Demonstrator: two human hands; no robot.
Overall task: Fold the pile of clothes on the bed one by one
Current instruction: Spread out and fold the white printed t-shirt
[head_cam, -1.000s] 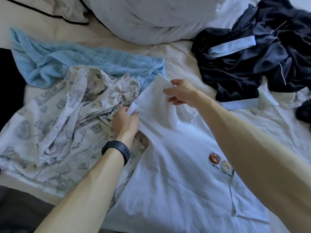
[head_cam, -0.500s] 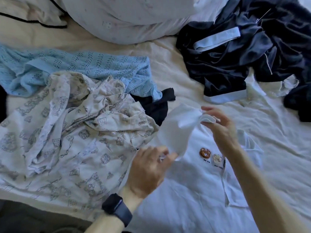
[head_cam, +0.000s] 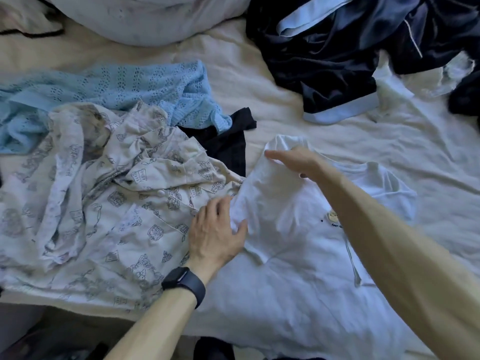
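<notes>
One white T-shirt (head_cam: 298, 268), and I count outward from it. To its left is one printed pyjama top (head_cam: 104, 216), and farther off on that side one pale blue knit (head_cam: 117, 92). One small black piece (head_cam: 226, 146) touches its far-left edge. Beyond it are one navy heap (head_cam: 324, 61) (how many garments, I cannot tell) and one pillow (head_cam: 145, 19). Two hands are on it, left hand (head_cam: 215, 229) and right hand (head_cam: 293, 159), with one wristwatch (head_cam: 184, 283).

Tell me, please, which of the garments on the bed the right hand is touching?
The white T-shirt: the right hand lies flat on its sleeve. The printed shirt, the blue knit and the navy garment lie clear of it.
</notes>
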